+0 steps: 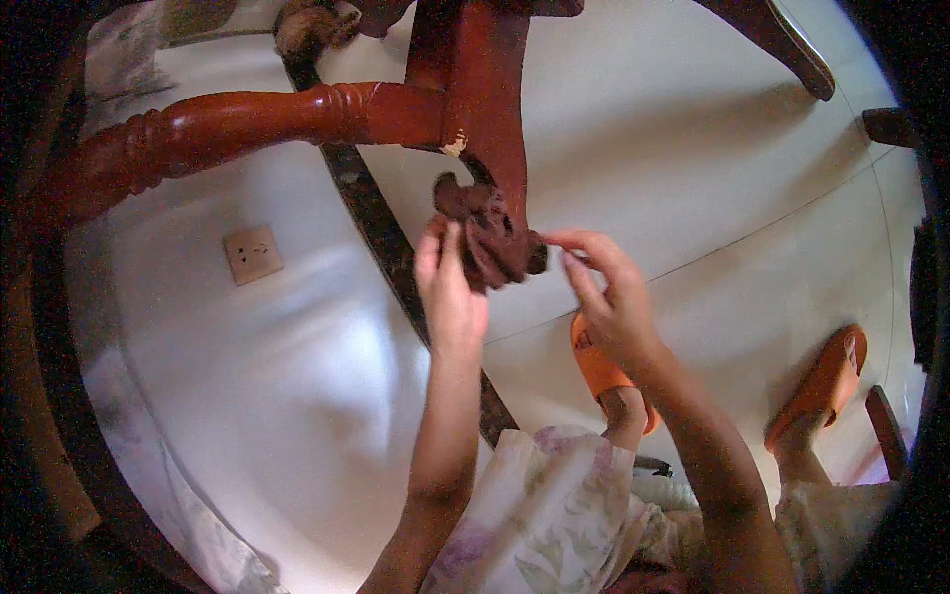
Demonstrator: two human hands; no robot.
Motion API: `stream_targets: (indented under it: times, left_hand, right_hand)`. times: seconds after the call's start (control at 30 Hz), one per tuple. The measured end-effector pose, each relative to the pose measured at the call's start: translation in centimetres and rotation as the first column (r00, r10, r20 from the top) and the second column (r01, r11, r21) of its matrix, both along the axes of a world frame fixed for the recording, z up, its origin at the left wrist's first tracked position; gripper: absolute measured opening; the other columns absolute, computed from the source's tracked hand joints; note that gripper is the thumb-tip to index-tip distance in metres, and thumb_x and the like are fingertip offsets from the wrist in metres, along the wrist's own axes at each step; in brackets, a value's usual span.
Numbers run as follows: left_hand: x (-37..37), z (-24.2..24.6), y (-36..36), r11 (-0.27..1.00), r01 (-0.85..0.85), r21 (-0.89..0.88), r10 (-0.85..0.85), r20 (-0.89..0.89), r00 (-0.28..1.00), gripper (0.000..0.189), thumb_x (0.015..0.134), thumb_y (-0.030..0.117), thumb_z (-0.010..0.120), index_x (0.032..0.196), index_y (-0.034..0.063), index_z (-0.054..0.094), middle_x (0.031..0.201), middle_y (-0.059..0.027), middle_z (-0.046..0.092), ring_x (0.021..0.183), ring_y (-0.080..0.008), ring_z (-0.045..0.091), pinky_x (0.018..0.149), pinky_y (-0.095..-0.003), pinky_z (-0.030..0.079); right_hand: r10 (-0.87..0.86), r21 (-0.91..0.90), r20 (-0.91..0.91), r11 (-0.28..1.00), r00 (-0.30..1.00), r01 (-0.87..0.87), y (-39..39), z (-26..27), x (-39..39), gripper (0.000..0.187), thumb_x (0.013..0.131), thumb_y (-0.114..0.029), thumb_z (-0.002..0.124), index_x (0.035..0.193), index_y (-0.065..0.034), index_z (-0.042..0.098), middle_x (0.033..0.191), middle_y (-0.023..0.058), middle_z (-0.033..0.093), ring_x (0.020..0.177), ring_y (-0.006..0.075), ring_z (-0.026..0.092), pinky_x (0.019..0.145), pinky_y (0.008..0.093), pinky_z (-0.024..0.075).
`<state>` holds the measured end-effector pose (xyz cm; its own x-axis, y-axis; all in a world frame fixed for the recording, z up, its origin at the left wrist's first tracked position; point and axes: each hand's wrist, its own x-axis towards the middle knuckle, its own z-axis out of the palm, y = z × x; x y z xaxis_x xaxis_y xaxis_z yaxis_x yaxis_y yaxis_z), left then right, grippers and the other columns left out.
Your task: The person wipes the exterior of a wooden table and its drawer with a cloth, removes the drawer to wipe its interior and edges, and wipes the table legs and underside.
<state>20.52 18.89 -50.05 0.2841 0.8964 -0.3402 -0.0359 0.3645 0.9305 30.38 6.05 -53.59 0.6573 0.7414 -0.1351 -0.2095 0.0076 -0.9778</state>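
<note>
A bunched dark brown cloth (493, 241) lies against the lower end of a reddish-brown wooden furniture leg (493, 111). My left hand (449, 278) grips the cloth's left side between thumb and fingers. At the cloth's right edge, my right hand (605, 289) has its thumb and index finger close together; whether they pinch the fabric cannot be told. A turned wooden rail (252, 122) joins the leg from the left, and pale chipped wood shows at the joint.
A wall socket (253, 255) is on the white wall at left, above a dark skirting strip (371, 215). Orange slippers (601, 364) are on my feet on the tiled floor. More dark furniture legs (779, 48) stand at upper right. A brown furry object (308, 33) lies at the top left.
</note>
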Motion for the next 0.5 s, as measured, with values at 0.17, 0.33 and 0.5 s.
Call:
stream_targets:
  times: [0.17,0.33,0.5]
  left_hand:
    - [-0.3,-0.3,-1.4,0.989,-0.067,0.133,0.065,0.021,0.998,0.019,0.092,0.011,0.052,0.109,0.0044,0.049,0.110,-0.0072,0.054,0.101,-0.0163,0.052,0.087,-0.0306,0.044]
    - [3.7,-0.2,2.2,0.909,-0.012,0.416,0.027,-0.030,0.999,0.027,0.089,0.004,0.052,0.115,-0.0003,0.045,0.113,-0.0090,0.051,0.103,-0.0176,0.049,0.092,-0.0310,0.039]
    - [4.7,-2.8,3.5,0.888,0.077,0.453,-0.020,-0.129,0.991,0.022,0.086,0.000,0.051,0.108,-0.0002,0.047,0.106,-0.0070,0.053,0.098,-0.0172,0.050,0.090,-0.0307,0.040]
  right_hand:
    - [0.076,0.081,-0.001,0.994,0.997,-0.076,2.0,-0.7,-1.1,0.031,0.078,0.000,0.062,0.108,-0.0039,0.054,0.106,0.0150,0.056,0.098,0.0326,0.055,0.084,0.0377,0.0453]
    - [-0.351,0.261,0.297,0.924,0.888,0.278,7.2,2.2,1.4,0.033,0.067,0.004,0.064,0.098,-0.0060,0.057,0.106,0.0156,0.051,0.094,0.0345,0.054,0.080,0.0374,0.0459]
    - [-0.371,0.193,0.318,0.927,0.873,0.323,9.9,-0.6,2.0,0.027,0.068,-0.001,0.065,0.092,-0.0111,0.061,0.096,0.0095,0.056,0.089,0.0318,0.056,0.073,0.0383,0.0482]
